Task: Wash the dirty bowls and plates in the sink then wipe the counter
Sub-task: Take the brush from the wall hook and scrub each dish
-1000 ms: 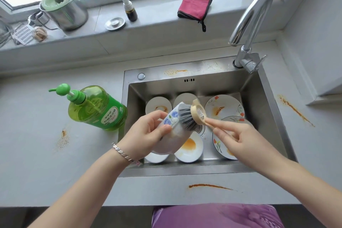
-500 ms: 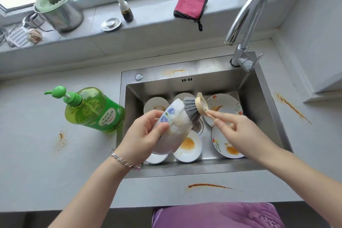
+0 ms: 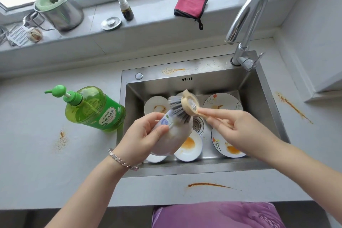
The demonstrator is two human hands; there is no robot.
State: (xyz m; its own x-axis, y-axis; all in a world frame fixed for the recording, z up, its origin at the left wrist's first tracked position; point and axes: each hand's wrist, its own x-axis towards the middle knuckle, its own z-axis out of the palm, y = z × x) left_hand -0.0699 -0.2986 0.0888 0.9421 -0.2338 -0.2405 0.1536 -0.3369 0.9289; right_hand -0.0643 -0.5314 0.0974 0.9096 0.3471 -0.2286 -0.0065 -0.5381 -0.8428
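The left hand [image 3: 146, 135] grips a white bowl with a blue flower [image 3: 166, 142], tilted above the front left corner of the steel sink [image 3: 203, 169]. The right hand [image 3: 235, 127] pinches a round tan brush with grey bristles [image 3: 183, 108], and the bristles touch the bowl. Dirty white plates [image 3: 188, 147] lie in the sink. An orange smear [image 3: 209, 184] marks the grey counter [image 3: 37, 153] near its front edge.

We're in a home kitchen here: steel sink [image 3: 185, 170] set into a pale, stained tabletop [image 3: 37, 163], curved tap [image 3: 248, 11] at its back corner, green pump bottle [image 3: 94, 109] of dish soap alongside, and a window sill [image 3: 157, 20] behind carrying a metal pot [image 3: 61, 12], small bottle [image 3: 127, 8] and red cloth [image 3: 190, 4].
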